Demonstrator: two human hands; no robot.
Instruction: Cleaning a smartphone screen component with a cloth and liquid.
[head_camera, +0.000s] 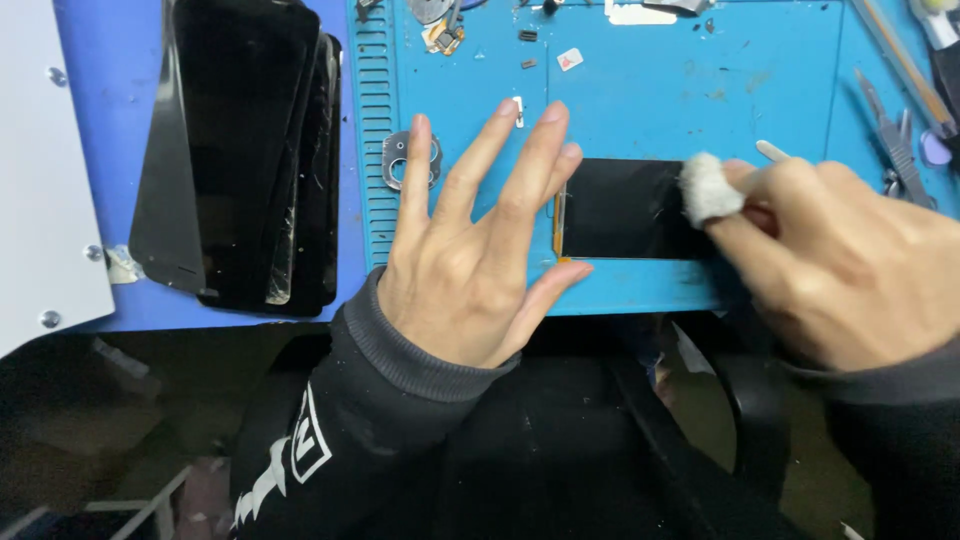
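Blue matting covers the table (700, 90), where a dark phone screen (625, 215) lies flat near the front edge, a stack of black screens (250, 150) well apart to the left. The left hand (470, 270) splays open, fingertips steadying the screen's left end, while the right hand (840, 260) has its grip pinched on a white cotton wad (706, 186) touching the glass. Light, even strokes with the panel braced would likely clean best.

A black rectangular phone screen (625, 210) lies on the mat; black screen panels (245, 150) stacked left.
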